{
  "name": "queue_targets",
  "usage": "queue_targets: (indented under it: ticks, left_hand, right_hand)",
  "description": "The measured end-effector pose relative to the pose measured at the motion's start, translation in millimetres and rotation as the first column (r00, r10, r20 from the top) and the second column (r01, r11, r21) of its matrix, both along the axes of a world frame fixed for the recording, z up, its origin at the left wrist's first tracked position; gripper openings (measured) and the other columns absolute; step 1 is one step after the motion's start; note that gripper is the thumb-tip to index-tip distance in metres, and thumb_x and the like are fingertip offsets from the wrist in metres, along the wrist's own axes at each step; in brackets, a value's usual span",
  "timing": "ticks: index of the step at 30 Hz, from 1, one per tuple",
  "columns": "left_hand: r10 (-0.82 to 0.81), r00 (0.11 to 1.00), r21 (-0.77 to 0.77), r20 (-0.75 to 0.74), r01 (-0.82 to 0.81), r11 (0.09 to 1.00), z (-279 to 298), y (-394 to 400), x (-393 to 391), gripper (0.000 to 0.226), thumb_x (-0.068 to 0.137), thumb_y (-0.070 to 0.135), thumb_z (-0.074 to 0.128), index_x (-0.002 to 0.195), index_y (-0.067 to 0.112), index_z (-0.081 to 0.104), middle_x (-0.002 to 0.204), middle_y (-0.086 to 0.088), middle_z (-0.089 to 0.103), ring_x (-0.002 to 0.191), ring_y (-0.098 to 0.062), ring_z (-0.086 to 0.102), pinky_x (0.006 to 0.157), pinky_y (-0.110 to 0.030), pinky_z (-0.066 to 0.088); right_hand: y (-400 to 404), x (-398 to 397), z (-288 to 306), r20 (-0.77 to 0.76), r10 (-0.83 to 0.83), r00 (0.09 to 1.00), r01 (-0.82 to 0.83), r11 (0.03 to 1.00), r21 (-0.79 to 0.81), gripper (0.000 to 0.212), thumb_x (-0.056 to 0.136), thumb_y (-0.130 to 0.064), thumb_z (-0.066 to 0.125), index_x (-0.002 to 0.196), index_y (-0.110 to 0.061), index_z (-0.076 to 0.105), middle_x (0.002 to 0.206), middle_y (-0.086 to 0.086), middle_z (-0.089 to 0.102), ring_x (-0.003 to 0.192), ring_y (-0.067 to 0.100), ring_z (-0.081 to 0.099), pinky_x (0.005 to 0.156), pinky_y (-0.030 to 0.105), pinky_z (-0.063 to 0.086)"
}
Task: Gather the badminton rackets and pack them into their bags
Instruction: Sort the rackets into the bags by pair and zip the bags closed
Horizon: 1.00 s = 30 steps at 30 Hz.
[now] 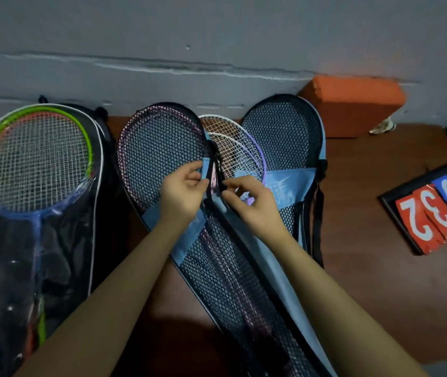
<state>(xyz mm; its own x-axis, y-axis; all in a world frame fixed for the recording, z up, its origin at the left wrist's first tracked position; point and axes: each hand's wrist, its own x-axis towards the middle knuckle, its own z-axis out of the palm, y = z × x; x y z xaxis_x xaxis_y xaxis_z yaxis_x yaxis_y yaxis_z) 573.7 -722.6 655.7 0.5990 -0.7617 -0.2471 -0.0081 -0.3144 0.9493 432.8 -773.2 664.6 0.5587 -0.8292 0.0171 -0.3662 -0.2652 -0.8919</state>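
Grey wall (216,28) filled the top of the view, w/ a cracked ridge running across it. Below it lay a reddish-brown floor (380,281).

Far left: a clear-fronted black bag (61,254) lay flat, holding rackets; a green-rimmed racket (80,129) and an orange-rimmed one sat stacked inside, heads toward the wall, a blue shaft running down under the plastic.

Centre: a blue mesh bag (159,148) lay w/ its head end toward the wall, pink-framed racket (124,159) visible through the mesh, handle end running down toward the person. Its right edge was open along the zipper line. Just beside it to the right was a second mesh panel w/ blue trim (284,131); couldn't tell if it was a separate bag or the other half of the same one. Between the two mesh panels, a white/purple racket head (238,148) showed uncovered, strings bare.

Orange block (353,107) leaned at the wall, right of the bags. Scoreboard (434,213) lay on the floor at far right, red cards reading 2 and 3, blue card 9, seen upside down.

Left hand (184,191) pinched the blue trim at the mesh bag's open edge, thumb and fingers curled round it. Right hand (252,200) was close beside it, fingers curled at the black zipper edge; the pull itself too small to make out.
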Motion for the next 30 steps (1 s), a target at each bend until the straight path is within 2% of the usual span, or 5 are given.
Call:
queue_targets:
  ticks: [4, 6, 11, 25, 30]
  left_hand:
    - [0.000, 1.000, -0.125, 0.010, 0.001, 0.992, 12, 18, 2, 0.036, 0.082, -0.004, 0.063, 0.117, 0.003, 0.060, 0.095, -0.016, 0.069, 0.087, -0.027, 0.068, 0.084, -0.042, 0.055]
    - [-0.012, 1.000, -0.159, -0.005, 0.011, 0.987, 18, 22, 3, 0.037, 0.082, -0.006, 0.062, 0.118, 0.002, 0.060, 0.094, -0.013, 0.069, 0.084, -0.021, 0.069, 0.080, -0.034, 0.056]
    - [-0.004, 0.998, -0.228, 0.062, 0.018, 0.974, 35, 34, 2, 0.037, 0.080, -0.009, 0.062, 0.114, 0.005, 0.062, 0.085, -0.003, 0.066, 0.070, 0.004, 0.064, 0.069, -0.009, 0.049]
    - [0.021, 1.000, -0.256, -0.006, -0.022, 0.966, 68, 58, -8, 0.040, 0.079, -0.012, 0.060, 0.108, 0.015, 0.062, 0.071, 0.008, 0.064, 0.063, 0.003, 0.063, 0.062, -0.008, 0.048]
    - [0.041, 0.999, -0.264, -0.007, -0.042, 0.964, 69, 61, -10, 0.036, 0.078, -0.013, 0.061, 0.107, 0.009, 0.064, 0.070, 0.004, 0.063, 0.062, 0.002, 0.063, 0.062, -0.009, 0.049]
  right_hand:
    - [-10, 12, 3, -0.127, 0.020, 0.992, -0.042, 0.983, -0.178, 0.027, 0.084, -0.028, 0.057, 0.107, -0.017, 0.067, 0.094, -0.003, 0.062, 0.087, 0.017, 0.059, 0.084, 0.049, 0.046]
    - [-14, 22, 7, -0.129, 0.016, 0.991, -0.040, 0.982, -0.184, 0.028, 0.084, -0.028, 0.056, 0.108, -0.018, 0.066, 0.095, -0.003, 0.063, 0.087, 0.017, 0.060, 0.084, 0.052, 0.045]
    - [-22, 36, 22, -0.058, -0.047, 0.997, 0.035, 0.981, -0.190, 0.028, 0.082, -0.027, 0.057, 0.107, -0.021, 0.067, 0.100, -0.006, 0.063, 0.091, 0.015, 0.061, 0.089, 0.053, 0.043]
    - [-19, 42, 45, 0.130, -0.001, 0.991, 0.020, 0.989, -0.150, 0.025, 0.078, -0.036, 0.062, 0.101, -0.030, 0.068, 0.098, -0.009, 0.061, 0.097, 0.013, 0.057, 0.093, 0.054, 0.040]
    - [-22, 42, 48, 0.037, -0.027, 0.999, 0.036, 0.963, -0.266, 0.006, 0.079, -0.022, 0.071, 0.085, -0.021, 0.070, 0.092, -0.009, 0.049, 0.101, 0.015, 0.049, 0.085, 0.027, 0.022]
